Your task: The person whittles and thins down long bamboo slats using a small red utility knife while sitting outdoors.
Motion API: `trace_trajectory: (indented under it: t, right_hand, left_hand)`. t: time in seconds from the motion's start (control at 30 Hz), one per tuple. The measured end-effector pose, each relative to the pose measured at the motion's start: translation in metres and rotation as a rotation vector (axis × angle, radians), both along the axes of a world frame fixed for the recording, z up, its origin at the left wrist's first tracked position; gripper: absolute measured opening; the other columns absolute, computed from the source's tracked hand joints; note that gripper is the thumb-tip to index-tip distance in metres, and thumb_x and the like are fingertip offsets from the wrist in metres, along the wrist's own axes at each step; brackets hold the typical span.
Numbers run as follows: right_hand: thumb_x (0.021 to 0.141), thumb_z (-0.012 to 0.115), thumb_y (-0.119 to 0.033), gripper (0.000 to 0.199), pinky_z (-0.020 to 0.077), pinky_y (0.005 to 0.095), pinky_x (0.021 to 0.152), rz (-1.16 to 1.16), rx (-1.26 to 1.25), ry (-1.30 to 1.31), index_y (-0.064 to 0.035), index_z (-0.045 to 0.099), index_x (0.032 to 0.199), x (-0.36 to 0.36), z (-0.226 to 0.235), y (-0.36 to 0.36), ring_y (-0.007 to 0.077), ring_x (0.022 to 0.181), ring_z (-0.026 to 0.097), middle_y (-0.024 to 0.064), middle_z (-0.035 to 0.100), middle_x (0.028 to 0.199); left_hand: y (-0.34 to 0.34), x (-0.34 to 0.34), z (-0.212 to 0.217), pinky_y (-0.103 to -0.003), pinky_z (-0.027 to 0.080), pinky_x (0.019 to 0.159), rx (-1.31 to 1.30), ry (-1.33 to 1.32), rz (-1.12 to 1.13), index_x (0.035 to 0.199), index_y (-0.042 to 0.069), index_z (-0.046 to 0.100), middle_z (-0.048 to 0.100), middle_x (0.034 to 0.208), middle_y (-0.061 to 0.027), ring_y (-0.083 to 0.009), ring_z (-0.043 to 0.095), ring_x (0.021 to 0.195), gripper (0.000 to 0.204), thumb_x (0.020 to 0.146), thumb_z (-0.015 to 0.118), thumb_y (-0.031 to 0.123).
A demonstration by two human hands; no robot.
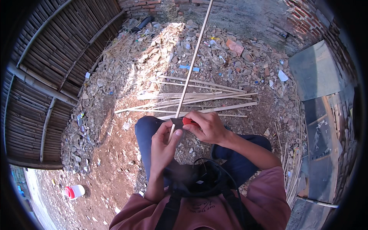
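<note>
The left hand (163,143) gripped a long bamboo strip (191,63); the right hand (207,126) clamped a red-handled knife (184,122) against it. Beyond the knife, several finished strips (199,100) lay piled.

Inventory: one long bamboo strip (190,65); one red-handled knife (184,122); one white jar with a red lid (74,191); roughly a dozen split bamboo slats (199,100) on the ground (overlap prevents an exact count); two hands.

your right hand (209,126) grips a red-handled knife (184,122) against a pale tan bamboo strip (191,63); your trousers (147,132) are dark blue, your sleeves (264,188) dusty pink.
</note>
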State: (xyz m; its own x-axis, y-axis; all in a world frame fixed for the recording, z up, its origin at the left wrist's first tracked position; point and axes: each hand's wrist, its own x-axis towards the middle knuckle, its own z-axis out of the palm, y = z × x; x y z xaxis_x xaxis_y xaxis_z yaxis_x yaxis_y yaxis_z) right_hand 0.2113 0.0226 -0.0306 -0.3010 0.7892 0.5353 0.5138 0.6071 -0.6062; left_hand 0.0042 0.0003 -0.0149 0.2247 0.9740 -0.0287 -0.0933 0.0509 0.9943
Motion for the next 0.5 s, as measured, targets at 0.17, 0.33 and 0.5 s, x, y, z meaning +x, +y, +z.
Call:
trace_trajectory:
  t: [0.17,0.33,0.5]
  right_hand:
    - [0.100,0.074,-0.029,0.023,0.0582,0.0406,0.062,-0.016,0.038,-0.037,-0.0081,0.067,0.106,-0.001,0.004,-0.003,0.0285,0.074,0.075,0.0077,0.075,0.088]
    - [0.099,0.075,-0.028,0.022,0.0587,0.0397,0.061,-0.023,0.049,-0.070,-0.0087,0.069,0.107,0.000,0.010,-0.004,0.0278,0.074,0.076,0.0071,0.075,0.088]
    - [0.098,0.075,-0.028,0.021,0.0581,0.0396,0.059,-0.062,0.068,-0.090,-0.0100,0.070,0.108,-0.001,0.011,-0.006,0.0281,0.071,0.075,0.0068,0.075,0.087]
  left_hand:
    - [0.003,-0.002,-0.003,-0.020,0.044,0.073,0.012,0.052,-0.031,0.112,0.001,0.063,0.066,0.095,0.0044,-0.0007,0.056,0.087,0.014,0.108,0.068,0.014]
    - [0.005,-0.001,-0.011,-0.019,0.037,0.065,0.068,0.218,0.031,0.098,0.004,0.059,0.058,0.085,0.0069,0.0005,0.048,0.079,0.018,0.107,0.069,0.016]
    - [0.006,0.001,-0.018,-0.020,0.037,0.064,0.123,0.335,0.063,0.097,0.003,0.060,0.058,0.082,0.0063,-0.0002,0.047,0.078,0.020,0.108,0.068,0.017]
